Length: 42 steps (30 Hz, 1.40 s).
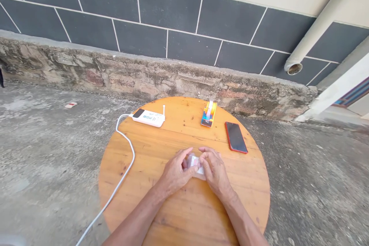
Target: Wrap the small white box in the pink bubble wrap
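Note:
Both hands meet over the middle of the round wooden table (pixel 161 150), around a small clear plastic case (pixel 195 163) with a white and pinkish face showing inside. My left hand (pixel 177 173) grips the case from its left side, thumb across the front. At the right side, my right hand (pixel 215 171) is closed, with thumb and fingertips pinched at the case's upper right part. The fingers hide much of the case, and whether its lid is raised cannot be made out.
A white device with a dark screen (pixel 148 117) lies at the table's back left, its white cable (pixel 133 153) running off the left edge. Behind the hands stand a yellow-and-blue tape dispenser (pixel 208 114) and a red-edged phone (pixel 236 137). A stone-based wall (pixel 161 75) rises beyond.

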Each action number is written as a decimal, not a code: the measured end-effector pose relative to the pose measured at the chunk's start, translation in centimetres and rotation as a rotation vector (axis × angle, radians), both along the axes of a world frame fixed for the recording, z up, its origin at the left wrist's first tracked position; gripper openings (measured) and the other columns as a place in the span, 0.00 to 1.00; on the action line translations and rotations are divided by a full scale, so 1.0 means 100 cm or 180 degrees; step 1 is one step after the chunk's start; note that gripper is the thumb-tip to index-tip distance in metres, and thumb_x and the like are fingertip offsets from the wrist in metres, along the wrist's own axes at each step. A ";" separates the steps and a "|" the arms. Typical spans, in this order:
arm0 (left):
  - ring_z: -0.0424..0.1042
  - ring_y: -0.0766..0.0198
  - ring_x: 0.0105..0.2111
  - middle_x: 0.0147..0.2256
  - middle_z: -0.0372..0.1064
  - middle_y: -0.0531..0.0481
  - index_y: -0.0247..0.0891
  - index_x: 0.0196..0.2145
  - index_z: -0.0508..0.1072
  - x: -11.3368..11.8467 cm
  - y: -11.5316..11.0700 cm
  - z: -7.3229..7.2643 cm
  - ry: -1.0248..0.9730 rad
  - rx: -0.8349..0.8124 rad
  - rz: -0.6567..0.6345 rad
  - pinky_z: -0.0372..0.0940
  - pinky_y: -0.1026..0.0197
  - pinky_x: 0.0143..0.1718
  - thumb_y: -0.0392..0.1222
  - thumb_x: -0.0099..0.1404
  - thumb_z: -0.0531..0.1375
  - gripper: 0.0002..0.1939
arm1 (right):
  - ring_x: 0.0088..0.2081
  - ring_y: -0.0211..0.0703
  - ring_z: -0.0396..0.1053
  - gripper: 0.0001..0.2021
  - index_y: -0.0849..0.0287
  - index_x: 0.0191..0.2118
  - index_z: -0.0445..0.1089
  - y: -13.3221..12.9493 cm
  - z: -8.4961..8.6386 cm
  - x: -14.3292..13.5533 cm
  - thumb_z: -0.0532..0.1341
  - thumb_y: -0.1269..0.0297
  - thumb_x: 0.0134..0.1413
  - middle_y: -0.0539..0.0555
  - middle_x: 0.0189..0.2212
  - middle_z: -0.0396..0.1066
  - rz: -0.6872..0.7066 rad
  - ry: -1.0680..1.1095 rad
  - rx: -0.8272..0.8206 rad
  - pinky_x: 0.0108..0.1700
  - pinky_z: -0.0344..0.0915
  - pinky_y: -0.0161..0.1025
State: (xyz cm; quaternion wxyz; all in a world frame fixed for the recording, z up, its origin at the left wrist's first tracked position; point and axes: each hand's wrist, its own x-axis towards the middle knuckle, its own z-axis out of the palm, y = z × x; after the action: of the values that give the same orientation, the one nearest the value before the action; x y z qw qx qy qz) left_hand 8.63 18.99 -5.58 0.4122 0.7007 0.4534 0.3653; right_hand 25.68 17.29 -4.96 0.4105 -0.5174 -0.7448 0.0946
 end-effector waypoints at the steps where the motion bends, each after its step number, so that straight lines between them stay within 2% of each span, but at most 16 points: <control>1: 0.67 0.64 0.32 0.42 0.69 0.46 0.38 0.57 0.63 0.001 0.000 -0.001 0.0009 0.0027 -0.0010 0.65 0.59 0.38 0.44 0.58 0.60 0.29 | 0.50 0.49 0.64 0.09 0.56 0.32 0.63 0.000 0.000 0.000 0.50 0.65 0.63 0.57 0.45 0.68 0.0006 0.0094 -0.0043 0.48 0.56 0.44; 6: 0.67 0.63 0.33 0.44 0.67 0.46 0.39 0.56 0.63 0.003 -0.001 -0.005 -0.0085 0.0185 -0.0091 0.65 0.60 0.37 0.44 0.57 0.61 0.29 | 0.49 0.47 0.64 0.10 0.56 0.32 0.62 0.001 0.003 0.002 0.48 0.61 0.64 0.57 0.46 0.65 0.0112 0.0628 -0.0365 0.48 0.58 0.41; 12: 0.64 0.55 0.47 0.49 0.65 0.46 0.39 0.57 0.61 0.004 -0.001 -0.007 0.0032 0.0628 -0.0228 0.61 0.54 0.50 0.36 0.53 0.60 0.33 | 0.50 0.46 0.63 0.12 0.56 0.30 0.60 0.002 0.015 0.004 0.49 0.59 0.64 0.55 0.42 0.66 0.0262 0.0754 -0.0625 0.48 0.58 0.38; 18: 0.62 0.55 0.46 0.49 0.64 0.46 0.41 0.59 0.57 0.005 -0.002 -0.007 -0.0099 0.0775 -0.0382 0.61 0.53 0.49 0.34 0.54 0.58 0.34 | 0.48 0.46 0.63 0.12 0.57 0.30 0.60 -0.001 0.029 0.002 0.50 0.58 0.64 0.56 0.43 0.66 0.0220 0.0667 -0.0772 0.45 0.59 0.38; 21: 0.62 0.56 0.47 0.49 0.62 0.46 0.41 0.61 0.54 0.005 -0.004 -0.008 -0.0230 0.0812 -0.0540 0.61 0.54 0.51 0.31 0.51 0.57 0.39 | 0.45 0.46 0.65 0.13 0.57 0.31 0.60 -0.002 0.032 0.002 0.50 0.56 0.64 0.56 0.43 0.66 0.0151 0.0677 -0.0782 0.44 0.59 0.38; 25: 0.61 0.55 0.52 0.53 0.59 0.45 0.44 0.62 0.52 0.005 -0.006 -0.008 -0.0305 0.0656 -0.0730 0.60 0.53 0.54 0.31 0.50 0.57 0.41 | 0.47 0.47 0.64 0.13 0.57 0.33 0.62 -0.001 0.039 0.004 0.51 0.54 0.64 0.56 0.43 0.67 0.0089 0.0718 -0.0673 0.48 0.59 0.40; 29: 0.53 0.51 0.60 0.61 0.49 0.44 0.43 0.65 0.45 0.006 -0.008 -0.011 -0.0333 0.0534 -0.0698 0.53 0.50 0.60 0.31 0.49 0.58 0.47 | 0.47 0.48 0.64 0.14 0.57 0.32 0.62 0.004 0.047 0.006 0.52 0.53 0.62 0.56 0.43 0.68 0.0004 0.0686 -0.0659 0.48 0.59 0.40; 32: 0.48 0.48 0.62 0.64 0.44 0.41 0.40 0.66 0.39 0.006 -0.009 -0.012 -0.0321 0.0393 -0.0697 0.51 0.48 0.61 0.38 0.52 0.61 0.49 | 0.45 0.48 0.65 0.15 0.57 0.33 0.64 0.009 0.053 0.007 0.52 0.51 0.62 0.56 0.41 0.68 -0.0071 0.0631 -0.0701 0.45 0.60 0.41; 35: 0.46 0.47 0.63 0.65 0.41 0.41 0.40 0.66 0.38 0.004 -0.008 -0.008 -0.0376 0.0152 -0.0797 0.50 0.47 0.62 0.41 0.51 0.65 0.53 | 0.43 0.48 0.66 0.16 0.58 0.33 0.64 0.014 0.058 0.008 0.52 0.51 0.61 0.57 0.40 0.69 -0.0167 0.0603 -0.0695 0.44 0.61 0.42; 37: 0.48 0.47 0.63 0.65 0.43 0.41 0.40 0.66 0.38 0.002 -0.007 -0.005 -0.0574 -0.0038 -0.0859 0.50 0.48 0.61 0.42 0.51 0.65 0.53 | 0.43 0.49 0.66 0.16 0.58 0.31 0.64 0.016 0.061 0.009 0.52 0.51 0.60 0.58 0.41 0.70 -0.0217 0.0590 -0.0680 0.44 0.61 0.42; 42: 0.64 0.53 0.53 0.57 0.59 0.37 0.35 0.65 0.41 0.000 0.000 -0.005 -0.1396 -0.0515 -0.0883 0.61 0.52 0.53 0.46 0.59 0.59 0.44 | 0.43 0.49 0.67 0.16 0.57 0.29 0.62 0.018 0.067 0.009 0.53 0.50 0.59 0.57 0.40 0.70 -0.0262 0.0546 -0.0633 0.45 0.61 0.42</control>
State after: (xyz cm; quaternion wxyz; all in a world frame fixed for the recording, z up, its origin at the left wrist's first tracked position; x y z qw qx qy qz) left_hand 8.64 19.03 -6.04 0.6014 0.6250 0.2807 0.4109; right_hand 26.60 19.08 1.76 0.4229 -0.5757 -0.6721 0.1949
